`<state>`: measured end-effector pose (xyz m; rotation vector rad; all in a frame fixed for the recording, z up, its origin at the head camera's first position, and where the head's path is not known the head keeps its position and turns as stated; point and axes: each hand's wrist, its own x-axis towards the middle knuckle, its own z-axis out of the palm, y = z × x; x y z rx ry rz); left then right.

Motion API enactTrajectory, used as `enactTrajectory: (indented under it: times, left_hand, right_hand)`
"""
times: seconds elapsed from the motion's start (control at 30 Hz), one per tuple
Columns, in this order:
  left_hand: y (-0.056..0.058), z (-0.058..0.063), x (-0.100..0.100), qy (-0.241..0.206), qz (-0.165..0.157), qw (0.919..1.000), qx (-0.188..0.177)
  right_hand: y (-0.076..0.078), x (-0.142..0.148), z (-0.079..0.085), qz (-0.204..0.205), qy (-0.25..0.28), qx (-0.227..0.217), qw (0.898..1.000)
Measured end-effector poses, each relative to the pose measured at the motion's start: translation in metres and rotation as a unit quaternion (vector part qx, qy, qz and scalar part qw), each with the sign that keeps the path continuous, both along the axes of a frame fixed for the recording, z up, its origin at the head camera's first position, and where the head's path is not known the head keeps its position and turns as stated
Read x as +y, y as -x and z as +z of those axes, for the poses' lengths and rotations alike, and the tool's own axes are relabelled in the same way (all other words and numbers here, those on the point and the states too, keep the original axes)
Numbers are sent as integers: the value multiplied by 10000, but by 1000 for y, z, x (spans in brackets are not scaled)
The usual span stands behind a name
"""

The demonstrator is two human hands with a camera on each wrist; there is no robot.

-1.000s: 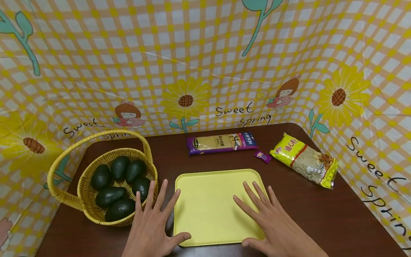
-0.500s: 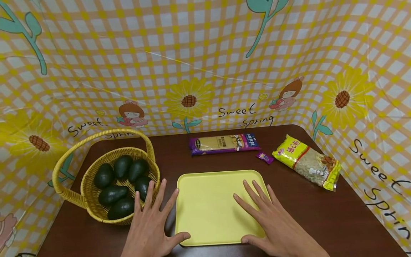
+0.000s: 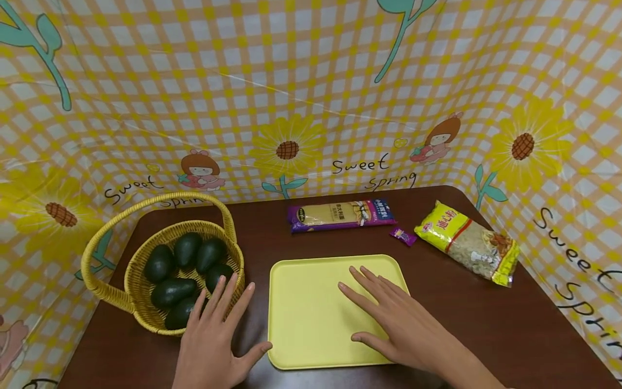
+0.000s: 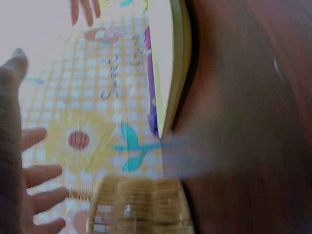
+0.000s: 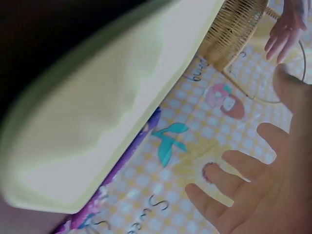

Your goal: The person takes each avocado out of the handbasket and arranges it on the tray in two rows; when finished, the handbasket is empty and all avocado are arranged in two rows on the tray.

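Observation:
My left hand [image 3: 214, 335] is held with fingers spread, its fingertips overlapping the front right of a yellow wicker basket [image 3: 146, 324] in the head view. Several dark green avocados [image 3: 173, 292] lie in that basket, one partly hidden behind my fingers. My right hand [image 3: 396, 319] reaches over the right half of a flat pale-yellow tray [image 3: 311, 313], palm down and fingers extended, holding nothing. In the right wrist view, the fingers [image 5: 214, 183] stay apart from the tray's surface [image 5: 97, 126]. The left wrist view shows the left fingers [image 4: 46, 200] loosely straight above the basket's side.
Behind the tray lies a purple pack of pasta [image 3: 335, 215]. To its right are a small purple packet [image 3: 403, 236] and a yellow bag of macaroni [image 3: 468, 243]. The basket's tall handle [image 3: 90, 243] arches up at the left. A checked cloth [image 3: 311, 81] surrounds the dark wooden table [image 3: 466, 324].
My right hand has shifted left over the tray and turned a little. My left hand has moved left, closer to the basket and away from the tray. The objects stay in place.

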<state>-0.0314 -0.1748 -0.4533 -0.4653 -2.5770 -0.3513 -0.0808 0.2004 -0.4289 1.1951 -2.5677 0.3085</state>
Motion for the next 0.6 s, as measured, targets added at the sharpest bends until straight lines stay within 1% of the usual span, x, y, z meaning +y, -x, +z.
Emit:
enactTrajectory:
  times: [0.13,0.23,0.33,0.43,0.6]
  left_hand:
    - [-4,1,-13,-390,164,9975,569]
    - [-8,1,-22,-603,343,9946,770]
    - [-9,-1,-31,-703,479,9932,791]
    - [-8,-4,-40,-771,542,9921,825]
    - [-7,-5,-51,-896,677,9897,887]
  right_hand:
    - [12,-12,8,251,-135,-36,9996]
    - [20,-24,15,451,-252,-68,9986]
    - [25,-35,20,586,-322,-55,9977]
    - [28,-45,22,670,-352,3,9971]
    - [32,-62,24,808,-374,25,9960]
